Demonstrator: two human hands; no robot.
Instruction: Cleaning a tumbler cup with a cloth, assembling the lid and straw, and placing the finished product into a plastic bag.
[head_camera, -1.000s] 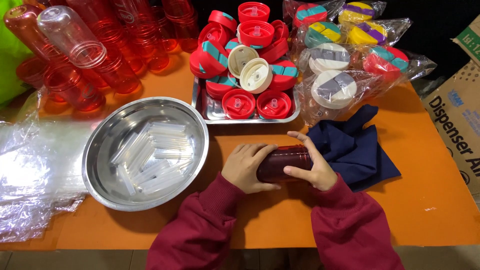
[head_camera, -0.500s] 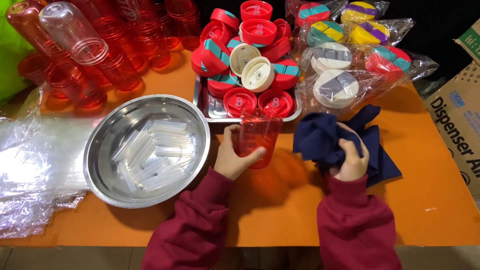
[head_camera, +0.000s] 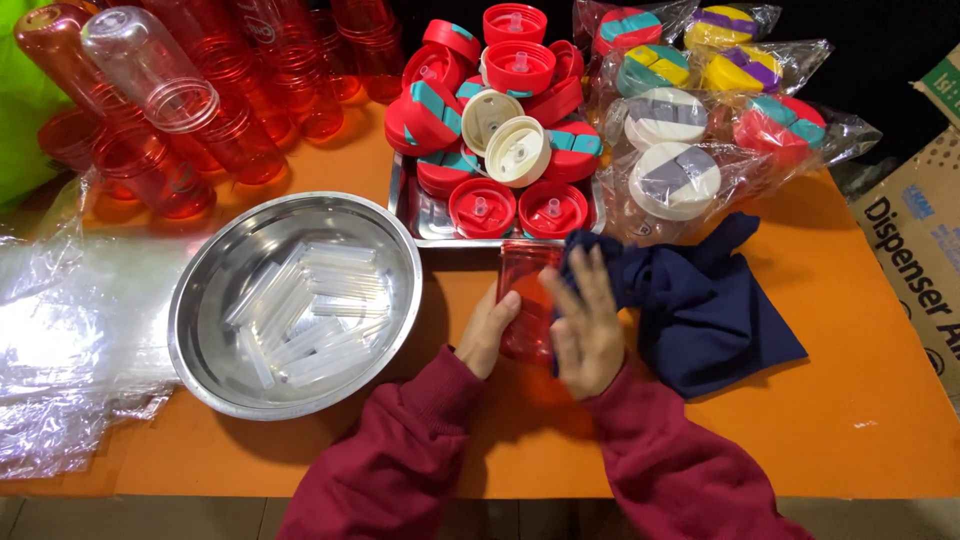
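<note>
My left hand (head_camera: 487, 330) grips a clear red plastic bottle (head_camera: 525, 290) from its left side, holding it near the front of the orange table (head_camera: 850, 420). My right hand (head_camera: 584, 325) presses a dark blue cloth (head_camera: 700, 300) against the bottle's right side, fingers spread over the fabric. The rest of the cloth trails to the right across the table. The bottle's lower end is hidden behind my hands.
A steel bowl (head_camera: 200, 300) holding several clear straws sits to the left. A metal tray (head_camera: 425, 215) piled with red and white lids stands behind the bottle. Red bottles (head_camera: 200, 110) lie at the back left, bagged lids (head_camera: 690, 120) at the back right, plastic bags (head_camera: 70, 330) far left, a cardboard box (head_camera: 925, 230) right.
My right hand picked up the blue cloth on the right and brought it left onto the bottle. My left hand kept the bottle and tipped it away from me.
</note>
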